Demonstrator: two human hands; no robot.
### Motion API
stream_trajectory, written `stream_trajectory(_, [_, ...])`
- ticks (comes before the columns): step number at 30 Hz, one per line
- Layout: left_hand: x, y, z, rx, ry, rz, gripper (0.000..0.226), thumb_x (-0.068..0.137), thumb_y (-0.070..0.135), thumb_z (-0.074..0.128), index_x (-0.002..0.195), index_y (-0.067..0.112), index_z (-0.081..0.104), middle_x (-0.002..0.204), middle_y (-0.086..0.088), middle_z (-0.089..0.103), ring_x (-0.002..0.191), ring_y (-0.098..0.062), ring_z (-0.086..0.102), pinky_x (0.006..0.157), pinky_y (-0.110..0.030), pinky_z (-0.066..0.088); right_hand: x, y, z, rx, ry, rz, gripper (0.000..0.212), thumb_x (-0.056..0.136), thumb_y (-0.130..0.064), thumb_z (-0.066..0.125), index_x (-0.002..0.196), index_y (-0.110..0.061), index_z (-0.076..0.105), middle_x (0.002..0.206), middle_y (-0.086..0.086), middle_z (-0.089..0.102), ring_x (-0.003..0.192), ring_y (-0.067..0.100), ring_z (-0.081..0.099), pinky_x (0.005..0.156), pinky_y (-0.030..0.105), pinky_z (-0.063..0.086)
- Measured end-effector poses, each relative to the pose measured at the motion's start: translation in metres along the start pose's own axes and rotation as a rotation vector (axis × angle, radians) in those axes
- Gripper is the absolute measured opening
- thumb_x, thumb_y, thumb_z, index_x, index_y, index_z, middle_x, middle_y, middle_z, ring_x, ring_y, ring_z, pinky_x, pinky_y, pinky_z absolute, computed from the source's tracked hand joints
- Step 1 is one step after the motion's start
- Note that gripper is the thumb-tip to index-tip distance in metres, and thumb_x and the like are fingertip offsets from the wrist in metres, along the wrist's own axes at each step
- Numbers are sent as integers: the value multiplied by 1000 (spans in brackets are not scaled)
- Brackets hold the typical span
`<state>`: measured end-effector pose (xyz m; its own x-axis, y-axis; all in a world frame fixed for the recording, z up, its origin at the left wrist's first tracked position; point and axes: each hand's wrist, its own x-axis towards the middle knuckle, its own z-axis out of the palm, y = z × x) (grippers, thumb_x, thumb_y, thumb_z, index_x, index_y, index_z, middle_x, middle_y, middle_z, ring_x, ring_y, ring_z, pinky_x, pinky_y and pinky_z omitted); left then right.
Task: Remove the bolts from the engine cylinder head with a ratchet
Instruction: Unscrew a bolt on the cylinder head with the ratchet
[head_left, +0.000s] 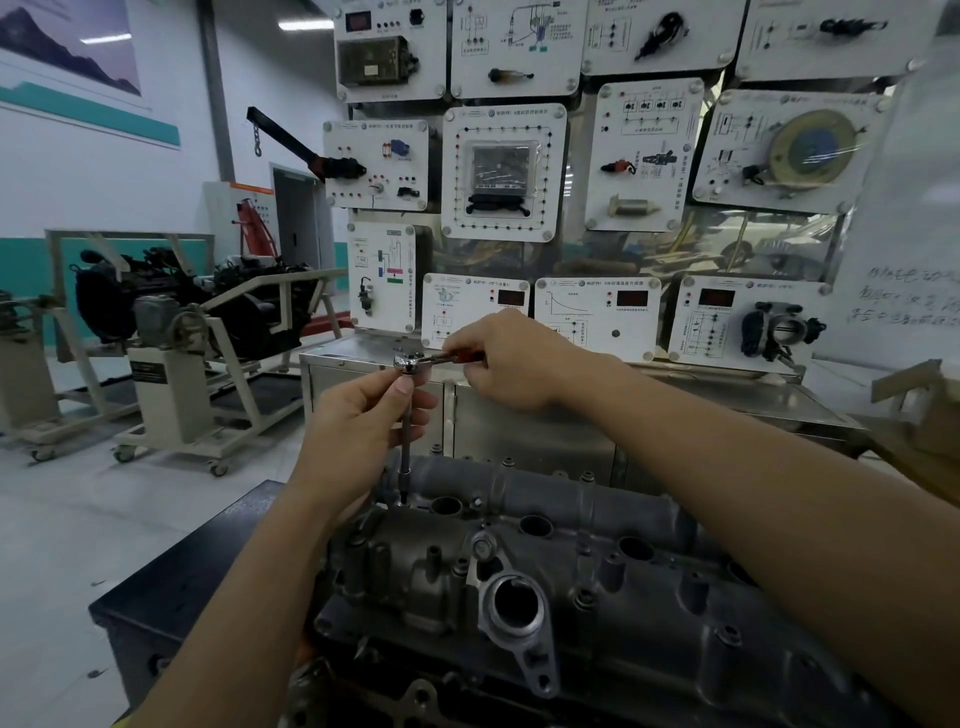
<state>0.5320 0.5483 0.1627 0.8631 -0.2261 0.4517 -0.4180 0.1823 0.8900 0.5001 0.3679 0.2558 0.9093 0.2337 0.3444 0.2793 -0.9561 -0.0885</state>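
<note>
Above the grey cast-metal cylinder head (649, 597), the left hand (358, 421) pinches the slim steel extension bar (405, 452) to steady it while the right hand (511, 361) has its fingers clamped on the red-handled chrome ratchet (415, 359).

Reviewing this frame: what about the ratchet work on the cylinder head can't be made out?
- Head view, bolt: hidden; the extension bar tip sinks into a dark recess of the cylinder head.
- Head view, ratchet handle: mostly covered by the right hand gripping it.
- Head view, bar's upper part: partly covered by the left hand pinching it.
- Head view, cylinder head's near end: cut off by the bottom edge.
</note>
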Motion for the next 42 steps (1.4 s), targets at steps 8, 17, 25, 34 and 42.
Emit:
stream_trajectory(8, [-2,3,8,15,98,31,15,100,19,60,96,19,75,82,-1,76,75,-13,71,72,-28,59,-40,-22,-30,22,46,-32,20,92,-28,65,83,-17,78,79,-6,73,73,8,66,75,32,58])
stream_trajectory(17, [-7,5,6,40,99,104,13,95,5,65,93,15,75,81,0,77,75,-14,74,67,-23,57,-42,-65,-29,332,-38,49,33,91,-38,69,72,-13,78,64,-3,72,52,5,52,54,23,45])
stream_trajectory(25, [-7,6,5,42,-64,98,16,99,18,58,95,17,74,86,0,76,70,-7,61,68,-19,53,-35,-49,-46,79,-105,101,16,90,-13,66,84,-16,80,79,-3,75,73,7,67,70,26,56])
stream_trajectory(34, [-5,7,6,7,21,45,23,105,16,50,102,21,72,76,7,72,72,-5,61,71,-22,52,2,-26,-10,-54,-64,29,52,96,2,47,135,-28,63,134,4,63,115,24,60,97,39,52])
stream_trajectory(42, [-2,4,4,-4,36,48,24,104,12,52,97,21,73,74,8,70,73,-5,63,70,-22,55,3,4,13,230,-65,-47,64,93,4,47,145,-32,50,149,-7,48,124,10,48,103,27,39])
